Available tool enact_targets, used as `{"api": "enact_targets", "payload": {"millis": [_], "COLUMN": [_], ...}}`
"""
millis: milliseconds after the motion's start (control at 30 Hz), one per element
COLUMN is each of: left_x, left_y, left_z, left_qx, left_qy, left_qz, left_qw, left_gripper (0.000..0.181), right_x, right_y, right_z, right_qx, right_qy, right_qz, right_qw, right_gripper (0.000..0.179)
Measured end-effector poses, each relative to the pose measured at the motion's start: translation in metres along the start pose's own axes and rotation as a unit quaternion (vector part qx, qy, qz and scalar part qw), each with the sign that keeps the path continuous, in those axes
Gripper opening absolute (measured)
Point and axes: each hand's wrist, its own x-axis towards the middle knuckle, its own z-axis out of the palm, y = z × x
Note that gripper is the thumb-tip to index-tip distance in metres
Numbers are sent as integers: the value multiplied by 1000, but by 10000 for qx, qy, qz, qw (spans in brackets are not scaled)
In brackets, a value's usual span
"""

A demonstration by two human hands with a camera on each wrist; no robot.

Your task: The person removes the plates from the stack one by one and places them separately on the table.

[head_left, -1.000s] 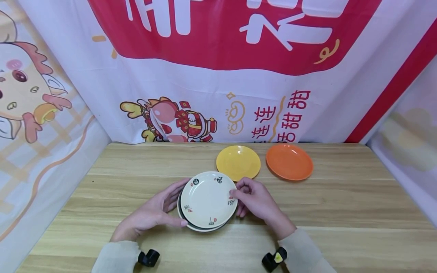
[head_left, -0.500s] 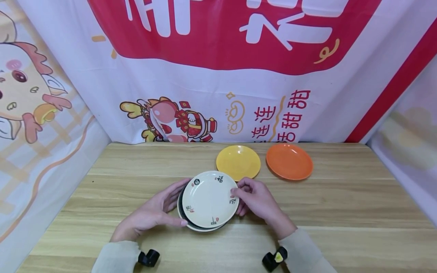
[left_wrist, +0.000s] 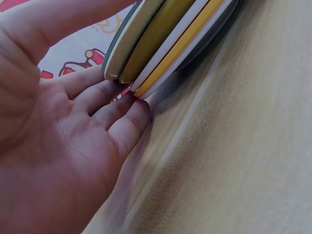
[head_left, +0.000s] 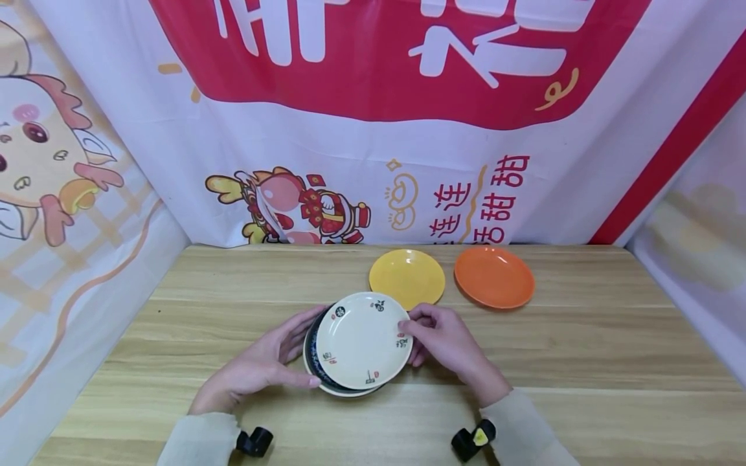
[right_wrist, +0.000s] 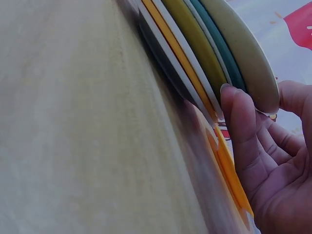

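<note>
A cream plate [head_left: 362, 340] with small printed motifs lies over a stack of plates, shifted to the right of those beneath. My right hand [head_left: 445, 340] pinches its right rim, thumb on top and fingers below. Under it shows the rim of a dark blue patterned plate [head_left: 313, 353]. My left hand [head_left: 265, 362] steadies the stack's left side, fingers extended along the edge and thumb at the near rim. In the left wrist view, fingertips [left_wrist: 139, 112] touch the rims. The right wrist view shows teal, olive, orange and grey plate edges stacked below the cream plate [right_wrist: 248, 53].
A yellow plate [head_left: 406, 275] lies behind the stack, partly overlapped by it in the head view. To its right is an orange plate [head_left: 494, 277]. The wooden table [head_left: 583, 362] ends at a printed cloth backdrop [head_left: 291, 139].
My right hand has drawn the cream plate slightly to the right, showing more of the dark blue patterned plate on the left. My left hand has stayed in place.
</note>
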Motion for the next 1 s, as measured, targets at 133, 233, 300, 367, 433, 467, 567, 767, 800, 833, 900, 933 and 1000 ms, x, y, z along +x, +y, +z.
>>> {"api": "enact_targets", "payload": {"millis": [133,233,300,367,433,467,567,767,800,833,900,933,1000], "left_x": [0,0,0,0,0,0,0,0,0,0,0,0,0], "left_y": [1,1,1,1,1,1,1,1,1,1,2,2,2], "left_z": [0,0,1,0,0,0,0,0,0,0,1,1,1], "left_qx": [-1,-27,-48,-59,-71,-78,-70,13,14,9,-8,-15,-27], "left_qy": [5,-12,-24,-30,-31,-31,-26,-1,4,8,21,26,40], "left_qz": [-68,-66,-48,-36,-22,-21,-42,-126,-140,-157,-187,-200,-221], "left_qw": [10000,10000,10000,10000,10000,10000,10000,9999,9999,9999,9998,9998,9997], "left_gripper": [114,116,116,116,116,116,115,115,115,115,115,115,115], "right_x": [-1,-2,-2,-3,-3,-3,-2,0,0,0,1,1,1], "right_y": [-1,-2,-3,-4,-5,-5,-4,-3,-3,-3,-2,-2,-2], "right_z": [-4,-7,-8,-8,-9,-10,-11,-16,-17,-18,-20,-21,-22], "right_qx": [59,138,187,224,272,292,343,423,414,409,408,412,426], "right_qy": [63,91,90,91,69,54,16,97,114,119,130,137,127], "right_qz": [-55,-121,-145,-133,-96,-84,-46,39,45,46,37,50,69], "right_qw": [9999,9998,9997,9996,9996,9995,9994,9991,9991,9991,9991,9990,9990], "right_gripper": [24,25,27,27,26,25,24,23,24,24,25,26,27]}}
